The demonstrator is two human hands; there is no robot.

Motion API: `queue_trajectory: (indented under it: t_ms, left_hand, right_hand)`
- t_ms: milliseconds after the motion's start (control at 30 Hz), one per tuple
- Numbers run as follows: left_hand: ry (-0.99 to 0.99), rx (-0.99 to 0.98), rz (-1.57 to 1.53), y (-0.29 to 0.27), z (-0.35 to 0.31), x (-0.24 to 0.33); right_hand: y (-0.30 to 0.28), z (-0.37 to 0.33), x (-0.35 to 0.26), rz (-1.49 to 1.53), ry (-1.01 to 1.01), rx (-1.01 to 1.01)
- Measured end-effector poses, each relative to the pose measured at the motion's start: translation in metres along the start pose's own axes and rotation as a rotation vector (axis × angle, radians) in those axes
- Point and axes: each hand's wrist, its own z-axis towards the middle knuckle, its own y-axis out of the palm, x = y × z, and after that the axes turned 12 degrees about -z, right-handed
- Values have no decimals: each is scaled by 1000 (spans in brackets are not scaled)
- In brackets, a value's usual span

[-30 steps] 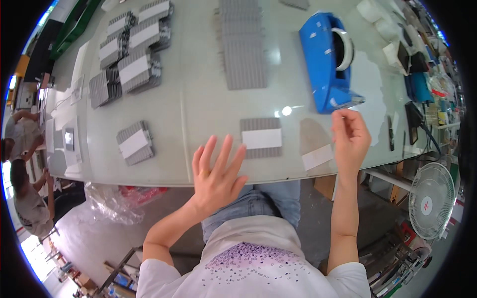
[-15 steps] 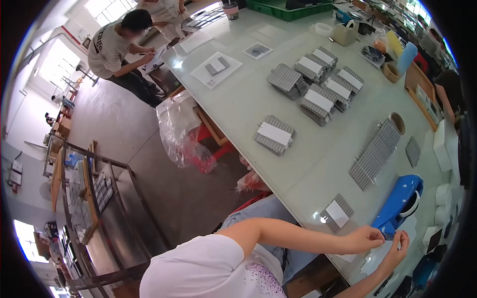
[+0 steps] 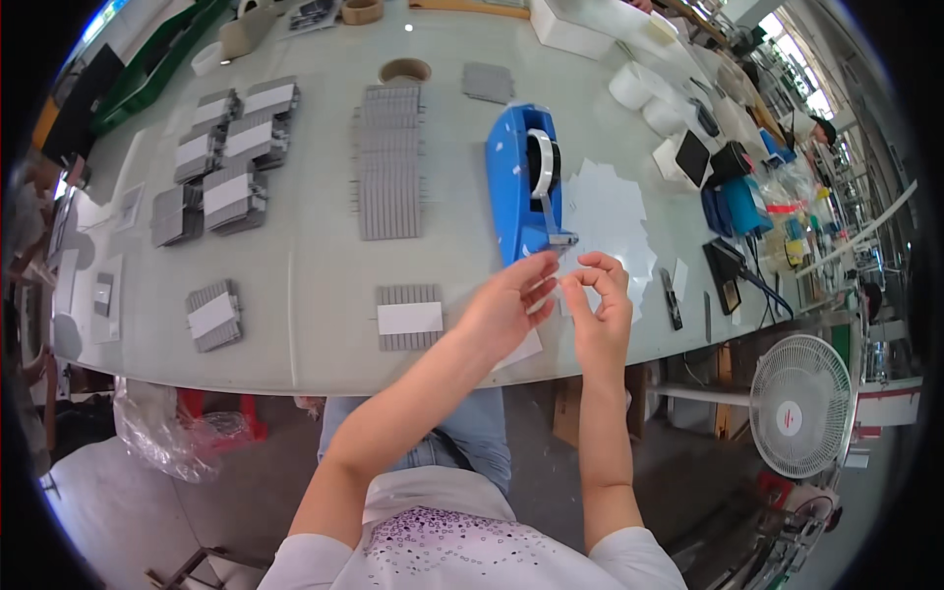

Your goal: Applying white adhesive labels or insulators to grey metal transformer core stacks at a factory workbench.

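Both my hands are together just in front of a blue tape dispenser (image 3: 508, 177) carrying a roll of tape (image 3: 540, 162). My left hand (image 3: 513, 303) is closed, its thumb and fingertips drawn together near the dispenser's cutting end. Close beside it, my right hand (image 3: 602, 307) has thumb and index finger curled into a pinch. Whatever lies between the fingertips is too small or clear to make out. To the left of my left hand, a small bundle of grey strips (image 3: 395, 342) lies at the table's front, a white paper band (image 3: 410, 318) across it.
Several banded grey bundles (image 3: 234, 202) stand at left, one bundle (image 3: 213, 315) nearer me. A long row of grey strips (image 3: 390, 177) lies mid-table below a brown tape roll (image 3: 404, 71). White sheets (image 3: 605, 216) and a black-handled tool (image 3: 671, 299) are at right. A fan (image 3: 801, 406) stands off the table's right.
My view has swung to the right, so the table now lies straight ahead and the people at left are out of sight. Both hands stay close together by the tape dispenser.
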Motion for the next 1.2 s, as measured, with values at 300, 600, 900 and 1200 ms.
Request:
queue_trajectory:
  t_ms: [300, 600, 900, 1200]
  left_hand:
    - [-19, 31, -51, 11, 5, -4]
    - [190, 144, -18, 10, 8, -22]
    - [489, 47, 48, -5, -40, -38]
    - [755, 152, 352, -88, -146, 21]
  right_hand:
    - [-9, -13, 10, 52, 66, -13]
    - [1, -23, 15, -160, -26, -10]
    - [0, -57, -2, 152, 221, -95]
    - [61, -79, -51, 302, 32, -532]
